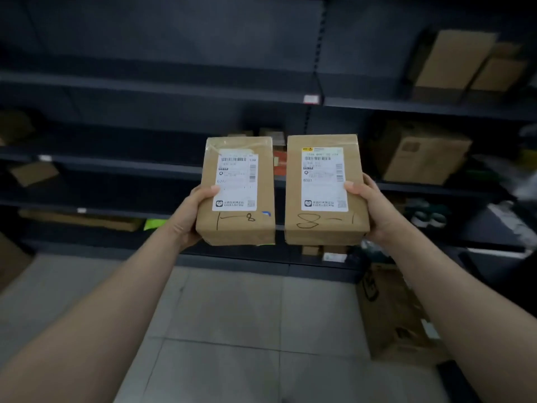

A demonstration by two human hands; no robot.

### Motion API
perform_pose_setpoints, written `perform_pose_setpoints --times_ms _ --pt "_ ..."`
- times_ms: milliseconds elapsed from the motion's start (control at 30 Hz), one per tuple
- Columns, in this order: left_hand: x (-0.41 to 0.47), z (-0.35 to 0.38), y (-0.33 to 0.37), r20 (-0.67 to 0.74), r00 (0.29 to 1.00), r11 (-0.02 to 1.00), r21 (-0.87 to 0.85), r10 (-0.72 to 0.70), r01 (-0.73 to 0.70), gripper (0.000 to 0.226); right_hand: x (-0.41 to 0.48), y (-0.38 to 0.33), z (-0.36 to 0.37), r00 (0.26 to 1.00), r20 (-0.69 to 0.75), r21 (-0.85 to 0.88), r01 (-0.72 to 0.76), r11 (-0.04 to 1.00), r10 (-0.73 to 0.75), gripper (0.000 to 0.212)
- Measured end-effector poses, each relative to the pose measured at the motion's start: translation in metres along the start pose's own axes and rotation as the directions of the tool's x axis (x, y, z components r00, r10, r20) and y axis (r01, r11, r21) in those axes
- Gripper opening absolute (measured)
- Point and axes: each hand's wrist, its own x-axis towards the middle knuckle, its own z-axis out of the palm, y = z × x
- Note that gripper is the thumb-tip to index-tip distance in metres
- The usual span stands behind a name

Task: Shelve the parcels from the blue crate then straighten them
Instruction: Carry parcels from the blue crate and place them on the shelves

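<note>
At frame centre, the left hand [189, 218] is gripping a brown paper-wrapped rectangular parcel [236, 228], marked "1—8", by its left edge, thumb on the white label [234, 181]. Beside it, the right hand [376, 212] is gripping a matching brown parcel [324, 225], marked "8—1", by its right edge. Both parcels are being held upright, close but apart. Dark grey metal shelving [162, 88] is filling the background; plain brown cardboard boxes [453, 62] are sitting at upper right.

Yr left hand [189, 216] & right hand [374, 210] are bare, forearms bare too, as far back as you can see; thumbnails cut short.
</note>
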Motion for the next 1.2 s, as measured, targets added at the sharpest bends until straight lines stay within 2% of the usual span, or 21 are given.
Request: perform_pose_setpoints --times_ms 133,267,567,767,867,967,1100,1200 --pt "0.011 -0.030 0.009 -0.113 0.993 1.000 -0.018 0.024 -0.026 0.069 0.057 0.000 0.040 0.992 0.123 -0.035 -0.015 0.999 0.019 0.064" --pt "0.024 -0.056 0.022 -0.222 0.974 0.998 -0.025 0.045 -0.051 0.072 0.104 0.000 0.074 0.974 0.218 -0.051 -0.050 0.997 0.060 0.064" --pt "0.057 -0.112 0.040 -0.299 0.953 0.998 -0.036 0.045 -0.059 0.067 0.167 0.006 0.138 0.944 0.310 -0.119 -0.076 0.990 0.110 0.053" --pt "0.095 -0.181 0.058 -0.273 0.962 1.000 0.020 -0.006 0.012 0.066 0.194 0.038 0.192 0.958 0.261 -0.121 -0.093 0.988 0.122 0.072" --pt "0.117 -0.219 0.059 -0.239 0.969 0.996 0.044 -0.069 0.082 0.075 0.204 0.063 0.214 0.957 0.240 -0.092 -0.146 0.985 0.164 0.066" --pt "0.139 -0.244 0.050 -0.220 0.961 0.979 0.081 -0.167 0.188 0.074 0.209 0.097 0.219 0.959 0.185 -0.109 -0.195 0.975 0.213 0.060" --pt "0.164 -0.254 0.022 -0.172 0.946 0.947 0.121 -0.275 0.297 0.069 0.207 0.136 0.200 0.943 0.101 -0.145 -0.302 0.942 0.318 0.056" --pt "0.184 -0.249 -0.003 -0.168 0.929 0.927 0.130 -0.330 0.352 0.076 0.211 0.155 0.179 0.919 0.033 -0.155 -0.383 0.911 0.392 0.049"
